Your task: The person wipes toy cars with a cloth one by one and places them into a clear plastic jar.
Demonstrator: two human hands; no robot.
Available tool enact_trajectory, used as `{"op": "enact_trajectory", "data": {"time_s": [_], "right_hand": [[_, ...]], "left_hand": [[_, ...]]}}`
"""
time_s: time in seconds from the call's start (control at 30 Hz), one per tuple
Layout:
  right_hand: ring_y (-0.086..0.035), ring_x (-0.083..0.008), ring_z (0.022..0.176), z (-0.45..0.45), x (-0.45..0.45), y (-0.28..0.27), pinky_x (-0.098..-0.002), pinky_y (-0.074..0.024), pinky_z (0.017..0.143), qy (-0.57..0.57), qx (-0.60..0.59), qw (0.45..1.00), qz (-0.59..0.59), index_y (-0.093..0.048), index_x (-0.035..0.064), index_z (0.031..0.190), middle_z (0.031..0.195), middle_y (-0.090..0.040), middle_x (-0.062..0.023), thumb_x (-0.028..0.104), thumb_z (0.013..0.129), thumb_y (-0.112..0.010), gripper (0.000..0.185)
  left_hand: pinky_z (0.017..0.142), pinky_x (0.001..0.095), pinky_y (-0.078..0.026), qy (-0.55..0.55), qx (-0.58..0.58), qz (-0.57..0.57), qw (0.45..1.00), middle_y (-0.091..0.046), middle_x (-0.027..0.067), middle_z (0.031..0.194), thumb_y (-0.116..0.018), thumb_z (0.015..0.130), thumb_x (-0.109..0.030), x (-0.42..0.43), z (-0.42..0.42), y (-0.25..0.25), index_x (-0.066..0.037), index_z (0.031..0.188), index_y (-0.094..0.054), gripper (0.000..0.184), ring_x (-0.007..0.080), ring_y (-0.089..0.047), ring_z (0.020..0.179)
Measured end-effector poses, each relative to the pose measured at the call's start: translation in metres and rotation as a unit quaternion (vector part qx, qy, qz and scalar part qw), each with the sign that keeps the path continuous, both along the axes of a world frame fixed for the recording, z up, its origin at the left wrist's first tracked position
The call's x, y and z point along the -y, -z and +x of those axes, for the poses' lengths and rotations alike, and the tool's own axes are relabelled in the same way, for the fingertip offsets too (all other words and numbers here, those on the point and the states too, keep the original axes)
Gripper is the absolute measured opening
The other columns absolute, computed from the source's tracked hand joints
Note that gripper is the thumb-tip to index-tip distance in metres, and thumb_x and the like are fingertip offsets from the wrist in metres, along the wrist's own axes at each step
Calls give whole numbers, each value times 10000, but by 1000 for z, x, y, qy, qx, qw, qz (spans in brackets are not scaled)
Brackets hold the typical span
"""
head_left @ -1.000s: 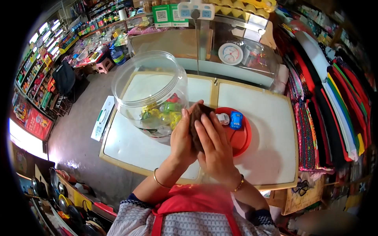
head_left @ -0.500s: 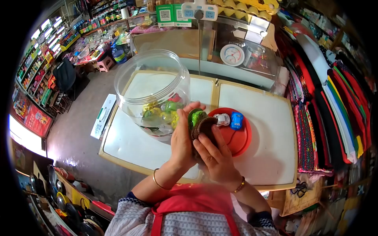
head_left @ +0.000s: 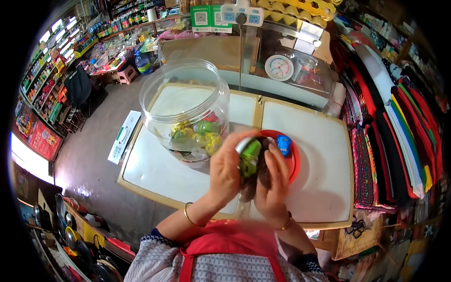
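My left hand (head_left: 224,169) is closed around a green toy car (head_left: 251,157), which is tilted up in front of my chest. Pressed to the car's right side is a brown cloth (head_left: 263,181), gripped by my right hand (head_left: 276,181). Behind my hands lies a red plate (head_left: 295,167) with a blue toy car (head_left: 283,144) on it; my right hand covers much of the plate. On the left stands a clear plastic jar (head_left: 152,123), without a lid, holding several yellow, green and red wrapped toys (head_left: 206,127).
The jar and plate rest on a white table (head_left: 324,141) with a tan edge. A display case (head_left: 307,84) carrying a round dial gauge (head_left: 279,67) borders its far side. Folded fabrics (head_left: 399,127) hang at right. A white box (head_left: 124,136) sits by the table's left edge.
The green toy car has turned and shows more of its body between my hands. My hands have shifted slightly right, and the white toy car on the plate is now hidden.
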State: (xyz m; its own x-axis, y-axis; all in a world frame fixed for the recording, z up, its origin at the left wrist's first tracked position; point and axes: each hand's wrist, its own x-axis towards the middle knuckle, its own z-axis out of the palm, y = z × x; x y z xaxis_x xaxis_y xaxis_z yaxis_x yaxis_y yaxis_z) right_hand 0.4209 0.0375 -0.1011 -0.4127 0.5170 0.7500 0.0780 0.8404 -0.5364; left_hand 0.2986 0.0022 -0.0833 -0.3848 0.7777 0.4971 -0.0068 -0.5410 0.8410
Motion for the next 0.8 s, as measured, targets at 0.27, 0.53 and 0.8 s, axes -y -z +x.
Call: {"op": "enact_trajectory", "data": {"time_s": [0.27, 0.53, 0.8], "right_hand": [[-470, -384, 1191, -7, -3, -40, -478, -384, 989, -45, 82, 989, 114, -528, -60, 1175, 1227, -514, -214, 9, 727, -604, 459], [-536, -350, 1104, -8, -13, -34, -368, -462, 884, -77, 37, 992, -90, -533, -8, 1188, 1197, -543, -191, 24, 850, -544, 340], [-566, -283, 795, 7, -21, -43, -354, -467, 689, -36, -24, 999, 17, -491, -22, 1017, 939, -541, -156, 24, 825, -566, 211]], "left_hand": [[917, 312, -425, 2, -15, -11, 1000, -566, 196, 1208, -255, 1015, -315, 3, 1, 16, 71, 1261, -480, 511, 267, -560, 1107], [842, 316, -474, -6, -199, -41, 979, -545, 249, 1219, -372, 941, -526, 4, -17, 22, 62, 1394, -270, 750, 292, -606, 1055], [769, 277, -476, 136, 57, -30, 989, -618, 165, 958, -278, 907, -642, 9, -18, 20, 31, 1401, -228, 836, 195, -608, 874]]}}
